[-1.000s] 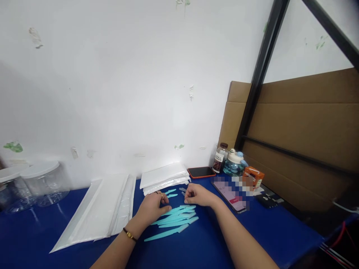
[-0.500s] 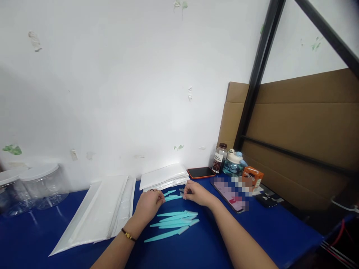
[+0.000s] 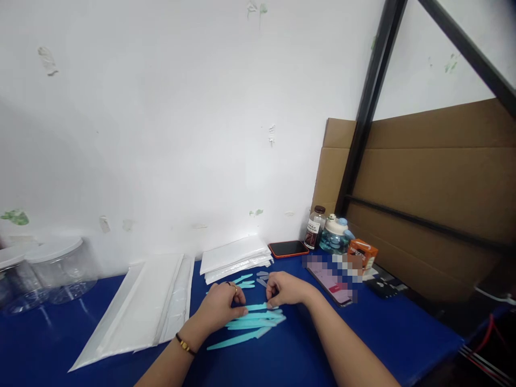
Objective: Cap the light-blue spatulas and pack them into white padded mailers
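A turquoise eyebrow razor [image 3: 257, 307] is pinched between my two hands, just above the near pile. My left hand [image 3: 221, 305], closed, has its handle. My right hand [image 3: 285, 288] is closed at the blade end, its fingertips on the cap. Below lie several more turquoise eyebrow razors [image 3: 237, 337] with pale caps, roughly side by side. Beyond my left hand there are a few razors [image 3: 244, 282], partly hidden by it. Small translucent caps [image 3: 262, 275] rest on the blue table behind my right fingers.
White padded mailers [image 3: 137, 306] lie to the left, with another stack [image 3: 234, 255] against the wall. Clear jars [image 3: 60, 269] stand far left. To the right are an orange-edged phone [image 3: 289, 248], a lit phone [image 3: 328, 279], bottles [image 3: 334, 236] and an orange box [image 3: 362, 252].
Both hands have come nearer with a razor, from the far razors to the near pile. More of the translucent caps now shows.
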`<action>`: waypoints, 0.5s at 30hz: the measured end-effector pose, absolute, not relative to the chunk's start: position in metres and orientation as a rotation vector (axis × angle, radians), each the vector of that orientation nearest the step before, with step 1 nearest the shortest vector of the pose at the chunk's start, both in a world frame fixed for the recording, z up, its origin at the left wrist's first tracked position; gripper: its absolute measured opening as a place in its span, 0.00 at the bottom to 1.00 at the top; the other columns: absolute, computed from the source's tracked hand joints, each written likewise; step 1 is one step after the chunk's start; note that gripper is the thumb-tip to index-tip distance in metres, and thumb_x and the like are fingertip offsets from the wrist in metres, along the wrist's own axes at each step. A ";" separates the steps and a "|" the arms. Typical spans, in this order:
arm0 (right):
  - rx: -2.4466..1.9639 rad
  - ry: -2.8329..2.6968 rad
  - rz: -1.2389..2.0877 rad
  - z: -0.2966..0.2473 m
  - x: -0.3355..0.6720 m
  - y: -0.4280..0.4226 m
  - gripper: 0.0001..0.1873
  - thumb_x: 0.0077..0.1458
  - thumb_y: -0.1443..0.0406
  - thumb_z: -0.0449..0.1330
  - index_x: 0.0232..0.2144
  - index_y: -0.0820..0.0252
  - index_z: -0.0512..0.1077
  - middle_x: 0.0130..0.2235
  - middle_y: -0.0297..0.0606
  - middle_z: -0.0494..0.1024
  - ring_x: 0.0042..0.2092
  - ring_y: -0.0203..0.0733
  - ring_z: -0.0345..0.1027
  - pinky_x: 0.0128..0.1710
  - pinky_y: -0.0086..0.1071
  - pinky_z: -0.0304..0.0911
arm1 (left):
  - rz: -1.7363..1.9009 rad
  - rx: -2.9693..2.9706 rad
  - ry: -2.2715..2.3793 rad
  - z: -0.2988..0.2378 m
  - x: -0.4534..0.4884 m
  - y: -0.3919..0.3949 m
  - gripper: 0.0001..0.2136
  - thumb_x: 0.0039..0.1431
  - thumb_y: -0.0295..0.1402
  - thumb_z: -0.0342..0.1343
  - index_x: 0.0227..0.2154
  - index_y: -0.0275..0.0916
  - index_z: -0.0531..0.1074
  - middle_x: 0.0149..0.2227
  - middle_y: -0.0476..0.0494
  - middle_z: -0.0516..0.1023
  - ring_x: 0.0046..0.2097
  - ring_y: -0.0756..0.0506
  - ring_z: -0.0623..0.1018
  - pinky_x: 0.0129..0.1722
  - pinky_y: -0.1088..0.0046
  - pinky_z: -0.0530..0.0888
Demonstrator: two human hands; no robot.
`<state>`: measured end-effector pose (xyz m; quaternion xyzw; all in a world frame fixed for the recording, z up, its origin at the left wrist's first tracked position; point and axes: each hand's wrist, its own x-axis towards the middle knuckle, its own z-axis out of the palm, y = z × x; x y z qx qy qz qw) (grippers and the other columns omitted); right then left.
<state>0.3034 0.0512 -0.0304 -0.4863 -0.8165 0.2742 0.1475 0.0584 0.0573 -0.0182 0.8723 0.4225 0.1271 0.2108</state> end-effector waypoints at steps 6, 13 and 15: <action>-1.356 -2.399 0.590 -0.030 0.290 0.051 0.04 0.43 0.66 0.64 0.25 0.61 0.74 0.31 0.34 0.68 0.31 0.34 0.62 0.28 0.24 0.55 | 0.297 2.433 1.258 -0.022 0.058 0.060 0.07 0.50 0.36 0.52 0.27 0.42 0.73 0.28 0.52 0.76 0.31 0.50 0.72 0.29 0.77 0.60; -1.366 -2.244 0.466 -0.029 0.294 0.059 0.03 0.48 0.66 0.62 0.27 0.62 0.72 0.34 0.35 0.68 0.34 0.35 0.63 0.33 0.26 0.57 | 0.385 2.495 1.467 -0.012 0.050 0.071 0.07 0.53 0.35 0.50 0.27 0.42 0.73 0.30 0.51 0.76 0.34 0.49 0.73 0.33 0.75 0.61; -1.416 -2.180 0.442 -0.031 0.299 0.064 0.02 0.48 0.68 0.62 0.26 0.62 0.72 0.34 0.35 0.68 0.33 0.35 0.63 0.33 0.26 0.57 | 0.375 2.480 1.512 -0.014 0.045 0.074 0.08 0.54 0.35 0.49 0.26 0.42 0.72 0.30 0.51 0.76 0.34 0.49 0.74 0.33 0.75 0.61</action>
